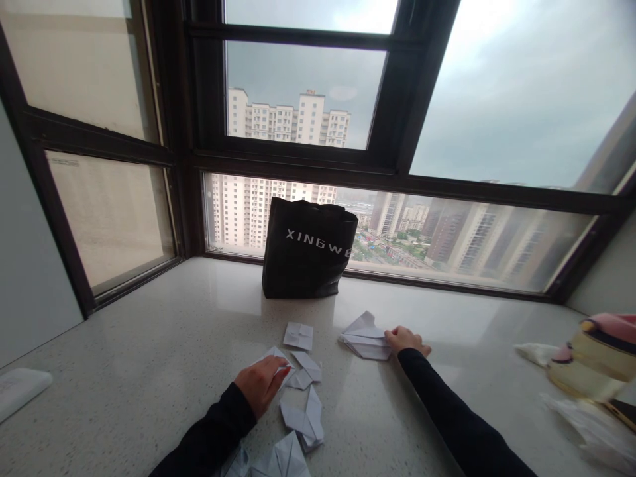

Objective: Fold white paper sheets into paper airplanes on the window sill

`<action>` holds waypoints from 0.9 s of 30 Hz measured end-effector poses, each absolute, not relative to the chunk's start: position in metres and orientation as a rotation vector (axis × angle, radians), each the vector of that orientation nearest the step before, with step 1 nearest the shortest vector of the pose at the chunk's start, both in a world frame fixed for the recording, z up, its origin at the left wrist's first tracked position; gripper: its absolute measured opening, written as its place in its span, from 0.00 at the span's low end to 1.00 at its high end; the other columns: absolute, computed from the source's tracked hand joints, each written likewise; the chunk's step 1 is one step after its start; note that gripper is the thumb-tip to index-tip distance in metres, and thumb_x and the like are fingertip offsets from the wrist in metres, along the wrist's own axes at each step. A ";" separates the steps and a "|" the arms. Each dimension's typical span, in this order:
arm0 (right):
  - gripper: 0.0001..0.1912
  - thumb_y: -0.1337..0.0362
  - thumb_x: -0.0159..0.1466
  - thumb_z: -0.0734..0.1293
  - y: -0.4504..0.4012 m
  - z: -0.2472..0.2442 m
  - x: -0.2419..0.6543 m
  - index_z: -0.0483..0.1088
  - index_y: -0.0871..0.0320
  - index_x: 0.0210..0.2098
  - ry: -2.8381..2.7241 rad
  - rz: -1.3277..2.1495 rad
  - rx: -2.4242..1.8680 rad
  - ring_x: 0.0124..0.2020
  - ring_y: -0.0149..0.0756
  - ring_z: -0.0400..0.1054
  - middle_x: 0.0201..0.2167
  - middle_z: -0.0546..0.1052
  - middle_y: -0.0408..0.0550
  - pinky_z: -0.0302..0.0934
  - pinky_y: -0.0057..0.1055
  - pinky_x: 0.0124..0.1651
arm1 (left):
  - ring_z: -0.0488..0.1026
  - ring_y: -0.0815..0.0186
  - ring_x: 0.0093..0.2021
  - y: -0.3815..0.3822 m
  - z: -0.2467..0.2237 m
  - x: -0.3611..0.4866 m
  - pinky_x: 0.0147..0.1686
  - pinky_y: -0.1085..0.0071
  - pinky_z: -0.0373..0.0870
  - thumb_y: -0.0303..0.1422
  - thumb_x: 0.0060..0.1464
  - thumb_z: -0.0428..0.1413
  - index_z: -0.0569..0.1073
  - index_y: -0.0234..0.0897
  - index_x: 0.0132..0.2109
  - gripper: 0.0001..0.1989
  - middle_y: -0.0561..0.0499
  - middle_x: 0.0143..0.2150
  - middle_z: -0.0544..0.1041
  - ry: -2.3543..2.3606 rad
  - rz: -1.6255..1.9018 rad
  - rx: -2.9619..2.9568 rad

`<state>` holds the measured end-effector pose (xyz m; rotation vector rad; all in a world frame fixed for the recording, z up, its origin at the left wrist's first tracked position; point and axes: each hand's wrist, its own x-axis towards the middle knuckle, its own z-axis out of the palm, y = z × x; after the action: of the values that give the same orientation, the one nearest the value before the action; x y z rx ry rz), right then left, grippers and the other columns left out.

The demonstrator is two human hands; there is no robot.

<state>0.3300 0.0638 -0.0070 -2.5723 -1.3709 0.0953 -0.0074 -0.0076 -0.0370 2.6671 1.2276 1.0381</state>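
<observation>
My right hand (406, 342) pinches the right edge of a white paper plane (365, 341) just above the counter, its pointed end toward the left. On the left, my left hand (262, 386) has its fingers closed at a folded white paper piece (275, 355), which they partly cover. Beside that hand lie a small square folded paper (299, 336), an angular folded paper (305, 371) and, closer to me, a larger folded paper (304, 416). More folded paper (284, 458) is cut off at the bottom edge.
A black bag (308, 248) with white lettering stands upright on the speckled white counter (173, 344) against the window. At right are a pale yellow container (593, 361) with a pink top and crumpled clear plastic (591, 424). A white object (24, 387) lies far left.
</observation>
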 end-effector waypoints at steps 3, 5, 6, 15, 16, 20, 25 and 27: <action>0.12 0.58 0.57 0.58 0.059 -0.003 0.328 0.67 0.59 0.31 -1.360 0.032 -2.525 0.43 0.44 0.60 0.39 0.68 0.51 0.52 0.44 0.41 | 0.72 0.66 0.33 -0.008 -0.035 -0.008 0.31 0.73 0.69 0.35 0.55 0.35 0.66 0.36 0.38 0.16 0.49 0.32 0.74 1.251 1.018 2.662; 0.14 0.55 0.55 0.58 0.056 0.003 0.327 0.67 0.59 0.27 -1.351 -0.018 -2.481 0.43 0.49 0.59 0.38 0.67 0.55 0.50 0.46 0.40 | 0.71 0.66 0.33 -0.008 -0.032 -0.009 0.32 0.72 0.69 0.35 0.56 0.35 0.66 0.36 0.37 0.16 0.49 0.32 0.73 1.282 1.002 2.653; 0.16 0.53 0.55 0.57 0.054 0.006 0.325 0.67 0.59 0.26 -1.349 -0.039 -2.455 0.43 0.51 0.59 0.38 0.67 0.57 0.49 0.47 0.40 | 0.71 0.66 0.33 -0.009 -0.031 -0.009 0.32 0.72 0.69 0.34 0.56 0.35 0.66 0.36 0.38 0.16 0.49 0.32 0.73 1.304 0.995 2.645; 0.17 0.49 0.55 0.55 -0.004 0.006 0.244 0.64 0.55 0.26 -1.757 0.124 -1.954 0.30 0.35 0.64 0.26 0.70 0.42 0.53 0.31 0.33 | 0.67 0.63 0.37 -0.011 -0.023 -0.010 0.39 0.69 0.64 0.26 0.50 0.41 0.67 0.34 0.39 0.13 0.45 0.36 0.70 1.676 0.849 2.529; 0.15 0.50 0.54 0.57 -0.016 0.003 0.230 0.64 0.54 0.27 -1.824 0.164 -1.890 0.28 0.33 0.64 0.25 0.70 0.40 0.53 0.30 0.33 | 0.66 0.61 0.37 -0.011 -0.023 -0.011 0.39 0.66 0.63 0.27 0.49 0.42 0.68 0.34 0.40 0.13 0.45 0.36 0.70 1.741 0.821 2.509; 0.10 0.56 0.55 0.59 -0.053 -0.009 0.193 0.65 0.53 0.31 -2.033 0.401 -1.599 0.27 0.32 0.63 0.28 0.70 0.40 0.51 0.31 0.34 | 0.63 0.54 0.40 -0.013 -0.022 -0.014 0.37 0.60 0.60 0.35 0.47 0.46 0.68 0.32 0.42 0.16 0.41 0.39 0.68 2.004 0.707 2.388; 0.06 0.65 0.55 0.59 -0.063 -0.021 0.185 0.65 0.55 0.32 -2.042 0.432 -1.557 0.28 0.33 0.63 0.27 0.69 0.42 0.50 0.31 0.34 | 0.62 0.54 0.39 -0.014 -0.020 -0.012 0.37 0.61 0.58 0.49 0.40 0.49 0.69 0.33 0.34 0.23 0.42 0.37 0.67 2.120 0.639 2.266; 0.06 0.67 0.54 0.59 -0.062 -0.024 0.186 0.65 0.55 0.32 -2.038 0.448 -1.537 0.28 0.33 0.63 0.26 0.69 0.42 0.51 0.32 0.34 | 0.63 0.54 0.39 -0.015 -0.020 -0.009 0.37 0.61 0.58 0.49 0.36 0.52 0.69 0.34 0.31 0.22 0.44 0.36 0.67 2.096 0.664 2.204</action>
<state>0.1860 -0.0616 -0.0243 -1.5368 -2.0382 0.4481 -0.0086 -0.0149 -0.0204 2.2037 2.0957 0.6635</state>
